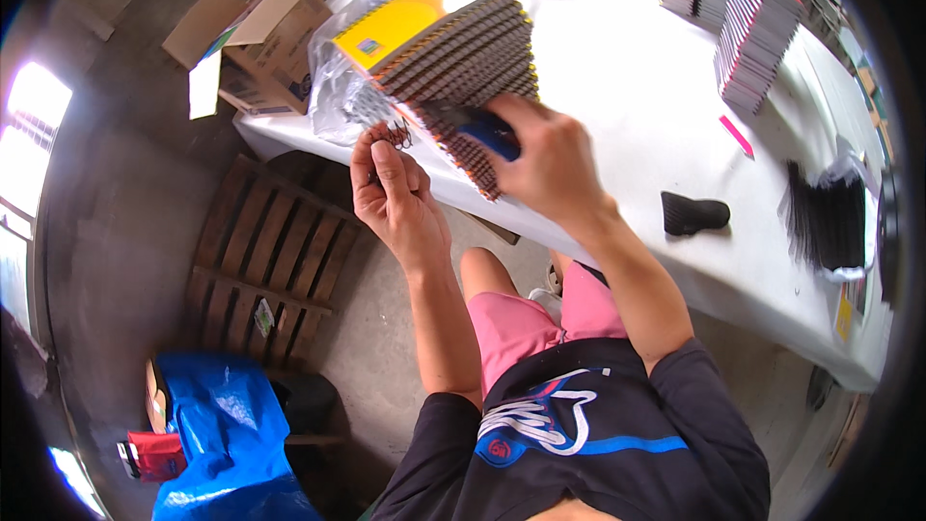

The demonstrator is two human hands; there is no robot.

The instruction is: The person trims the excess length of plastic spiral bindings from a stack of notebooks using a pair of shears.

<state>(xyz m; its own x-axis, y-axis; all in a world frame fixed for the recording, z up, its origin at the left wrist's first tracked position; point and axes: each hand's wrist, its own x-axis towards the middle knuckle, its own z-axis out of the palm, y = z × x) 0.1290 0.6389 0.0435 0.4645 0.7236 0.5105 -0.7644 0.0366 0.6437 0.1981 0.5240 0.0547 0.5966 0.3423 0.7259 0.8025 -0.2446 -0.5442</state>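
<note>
A brown cardboard box (280,63) stands at the left, flaps spread; its inside is hidden from this angle. Clear plastic wrap (328,87), crinkled and shiny, lies bunched beside the notebook stack (463,58). At the right end of the white surface (617,68), 1 bundle of thin black strands (831,222) sits partly in clear film (849,156).

The notebook stack is at the surface's near edge, toward the left, with a glossy yellow cover on top and dark spiral bindings showing in close ridged rows down its side. The left hand (400,188) is narrowed, thumb and fingers pinching a tangle of thin dark wire (397,135) next to the stack's lower corner. The right hand (552,159) is curled around a dark blue tool (497,135) against the bindings; blur hides its tip, which may be metal.

Farther right are 2 tall spiral-bound piles (757,34), a flat pink strip (737,136) with a pointed end, and a black ribbed piece (694,213), broad at 1 end. A slatted wooden pallet (260,275) and smooth blue plastic sheeting (227,425) lie below left.
</note>
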